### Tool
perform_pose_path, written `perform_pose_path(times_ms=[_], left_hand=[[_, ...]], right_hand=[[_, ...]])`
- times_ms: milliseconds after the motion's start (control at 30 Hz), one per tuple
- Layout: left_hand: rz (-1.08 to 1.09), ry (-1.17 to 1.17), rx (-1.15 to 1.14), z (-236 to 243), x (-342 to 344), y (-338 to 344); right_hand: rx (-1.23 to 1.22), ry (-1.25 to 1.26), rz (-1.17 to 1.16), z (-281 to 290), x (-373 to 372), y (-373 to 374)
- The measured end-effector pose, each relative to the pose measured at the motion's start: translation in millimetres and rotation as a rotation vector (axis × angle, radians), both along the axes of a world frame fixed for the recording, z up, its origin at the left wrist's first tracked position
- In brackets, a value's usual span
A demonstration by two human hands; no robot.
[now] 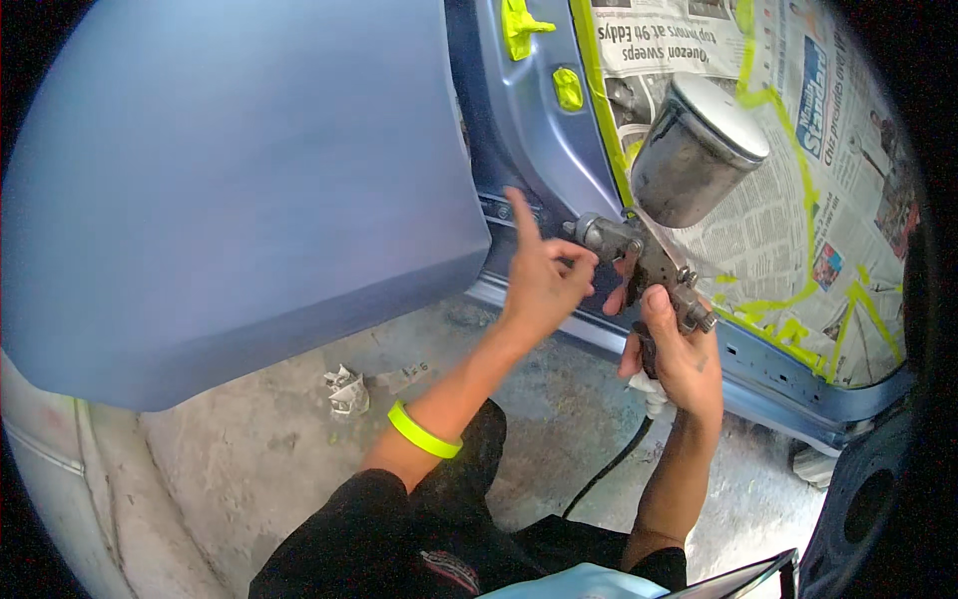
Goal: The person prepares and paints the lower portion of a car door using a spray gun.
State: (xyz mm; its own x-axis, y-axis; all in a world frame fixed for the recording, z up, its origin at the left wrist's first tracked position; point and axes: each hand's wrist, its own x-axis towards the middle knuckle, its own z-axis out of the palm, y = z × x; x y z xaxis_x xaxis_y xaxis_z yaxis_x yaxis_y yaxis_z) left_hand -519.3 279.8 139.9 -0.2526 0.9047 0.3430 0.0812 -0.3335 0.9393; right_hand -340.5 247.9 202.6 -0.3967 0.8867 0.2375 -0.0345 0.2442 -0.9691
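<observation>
My right hand [684,354] is wrapped round the handle of a spray gun [654,260], with the thumb lying along its back. On top of the gun sits a metal paint cup [689,160] with a pale lid, tilted to the right. The nozzle end points left, toward a blue car door [249,190] that stands open. My left hand [547,280] is just beside the nozzle, its index finger stretched toward the door frame and its other fingers bent. I see nothing held in it. A black air hose [609,467] hangs from the gun's handle.
Newspaper [743,235] edged with yellow-green masking tape [597,110] covers the door opening. Blue door sill [778,364] runs below it. Crumpled newspaper [346,389] lies on the concrete floor [259,469]. Another dark panel [848,509] stands at the lower right.
</observation>
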Motion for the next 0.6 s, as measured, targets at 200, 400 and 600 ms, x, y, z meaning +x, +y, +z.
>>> perform_pose_path(times_ms=[200, 400, 600], left_hand=[[0.015, -0.056, 0.038, 4.9, -2.9, 4.0], [0.313, 0.559, 0.211, -19.4, -14.7, -20.2], [0.38, 0.665, 0.498, -12.8, -17.1, 27.0]], right_hand=[[0.0, -0.033, -0.013, 0.6, 6.3, -3.1], [-0.011, -0.032, -0.004, 1.7, 6.2, -4.4], [-0.026, 0.001, 0.081, 6.9, -1.6, -6.6]])
